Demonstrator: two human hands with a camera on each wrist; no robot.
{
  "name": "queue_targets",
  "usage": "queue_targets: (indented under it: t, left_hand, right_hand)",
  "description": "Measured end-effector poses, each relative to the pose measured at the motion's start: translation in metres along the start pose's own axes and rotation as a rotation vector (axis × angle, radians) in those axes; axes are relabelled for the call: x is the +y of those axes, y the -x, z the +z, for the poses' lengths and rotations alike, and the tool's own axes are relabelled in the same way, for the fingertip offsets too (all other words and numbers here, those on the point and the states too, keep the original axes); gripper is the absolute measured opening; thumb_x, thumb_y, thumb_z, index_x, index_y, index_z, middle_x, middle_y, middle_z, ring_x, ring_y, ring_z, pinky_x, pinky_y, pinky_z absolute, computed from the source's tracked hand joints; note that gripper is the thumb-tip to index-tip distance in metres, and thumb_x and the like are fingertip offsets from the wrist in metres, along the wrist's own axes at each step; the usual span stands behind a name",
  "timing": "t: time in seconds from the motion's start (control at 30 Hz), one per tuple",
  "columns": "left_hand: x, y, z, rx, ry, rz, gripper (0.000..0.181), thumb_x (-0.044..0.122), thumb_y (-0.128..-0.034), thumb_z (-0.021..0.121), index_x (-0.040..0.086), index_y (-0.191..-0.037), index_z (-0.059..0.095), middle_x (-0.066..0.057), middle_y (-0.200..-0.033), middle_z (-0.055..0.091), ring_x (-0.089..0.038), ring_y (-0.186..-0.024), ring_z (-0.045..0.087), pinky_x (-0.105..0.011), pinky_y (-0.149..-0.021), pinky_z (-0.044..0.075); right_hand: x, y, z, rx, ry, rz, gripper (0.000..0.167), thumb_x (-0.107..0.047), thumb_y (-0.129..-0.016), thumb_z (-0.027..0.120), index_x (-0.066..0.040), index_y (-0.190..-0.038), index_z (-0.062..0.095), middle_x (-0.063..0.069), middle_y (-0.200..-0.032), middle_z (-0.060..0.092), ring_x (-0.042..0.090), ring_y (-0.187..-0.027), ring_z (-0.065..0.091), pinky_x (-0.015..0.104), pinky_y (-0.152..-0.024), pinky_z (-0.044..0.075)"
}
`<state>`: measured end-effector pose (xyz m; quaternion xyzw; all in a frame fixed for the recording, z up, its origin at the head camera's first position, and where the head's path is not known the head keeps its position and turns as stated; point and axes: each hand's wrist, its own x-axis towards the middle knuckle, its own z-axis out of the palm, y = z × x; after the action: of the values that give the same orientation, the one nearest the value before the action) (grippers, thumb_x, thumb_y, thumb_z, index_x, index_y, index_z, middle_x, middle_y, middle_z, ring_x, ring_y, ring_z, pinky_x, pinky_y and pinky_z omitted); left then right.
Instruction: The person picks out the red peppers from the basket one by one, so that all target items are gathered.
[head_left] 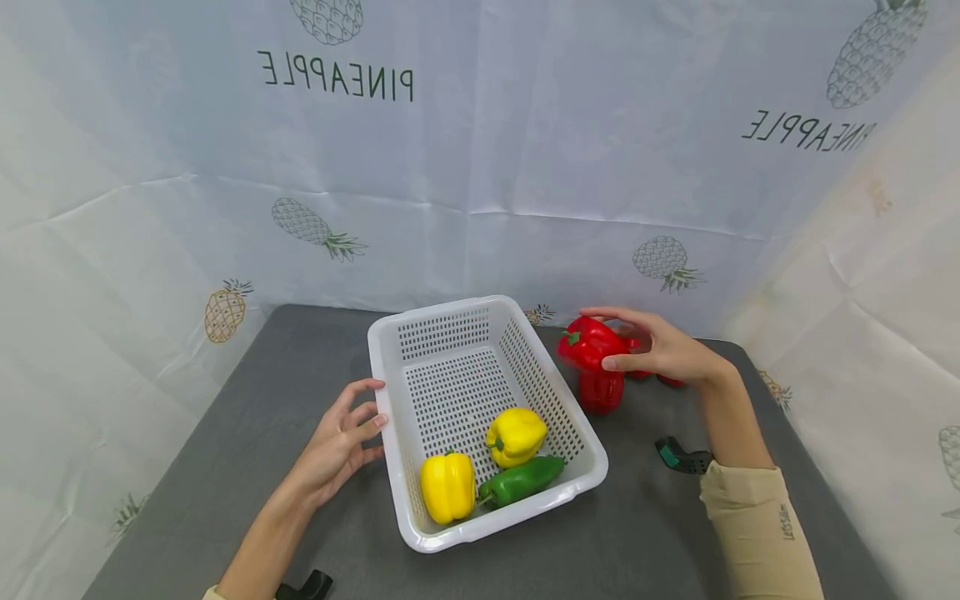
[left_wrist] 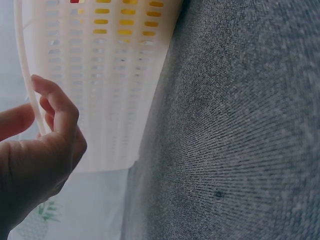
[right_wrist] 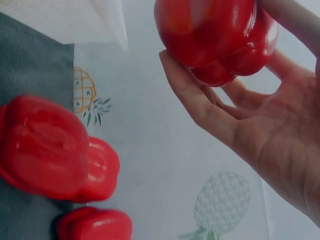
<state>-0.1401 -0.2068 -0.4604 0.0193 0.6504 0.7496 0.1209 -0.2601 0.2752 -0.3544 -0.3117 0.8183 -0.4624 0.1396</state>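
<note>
My right hand (head_left: pixel 667 348) grips a red bell pepper (head_left: pixel 592 343), raised off the table beside the basket's right wall. In the right wrist view the fingers curve round this red bell pepper (right_wrist: pixel 215 35). My left hand (head_left: pixel 337 442) pinches the left rim of a white plastic basket (head_left: pixel 393 492); in the left wrist view the thumb and fingers of the hand (left_wrist: pixel 50 135) sit either side of that rim. At the basket's near end lie a yellow bell pepper (head_left: pixel 447 487), a second yellow bell pepper (head_left: pixel 516 437) and a long green pepper (head_left: pixel 522 481).
Another red bell pepper (head_left: pixel 601 393) stands on the dark grey table (head_left: pixel 630 533) just right of the basket. More red peppers (right_wrist: pixel 102 225) lie behind the right hand, partly hidden. White pineapple-print cloth (head_left: pixel 480 150) hangs round the table's back and sides.
</note>
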Motion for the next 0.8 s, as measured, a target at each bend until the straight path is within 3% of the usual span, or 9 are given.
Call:
queue_targets:
  t: [0.33,0.57,0.8]
  left_hand:
    - [0.000,0.000,0.001,0.010,0.002,-0.009,0.062,0.008,-0.1066,0.066,0.017,-0.157,0.031,-0.017,-0.142,0.059,-0.027,-0.120,0.065,-0.037,-0.090,0.063]
    - [-0.001,-0.001,0.002,0.014,0.000,-0.013,0.062,0.009,-0.1066,0.066,0.017,-0.157,0.030,-0.020,-0.144,0.057,-0.026,-0.119,0.065,-0.036,-0.090,0.063]
    - [-0.001,0.000,0.002,0.020,0.005,-0.016,0.062,0.008,-0.1066,0.065,0.018,-0.157,0.031,-0.017,-0.144,0.058,-0.027,-0.121,0.065,-0.037,-0.090,0.063]
  right_hand:
    - [0.022,0.029,-0.012,0.073,0.021,-0.051,0.074,0.005,-0.094,0.073,-0.004,-0.161,0.044,-0.005,-0.151,0.058,0.010,-0.125,0.066,0.033,-0.089,0.067]
    - [0.036,0.051,-0.011,0.189,0.109,0.094,0.071,-0.012,-0.097,0.076,-0.012,-0.161,0.045,-0.008,-0.146,0.056,0.010,-0.125,0.060,0.031,-0.087,0.066]
    - [0.046,0.065,-0.008,0.260,0.159,0.186,0.073,-0.018,-0.094,0.081,-0.017,-0.159,0.047,0.003,-0.145,0.056,0.012,-0.124,0.056,0.030,-0.083,0.066]
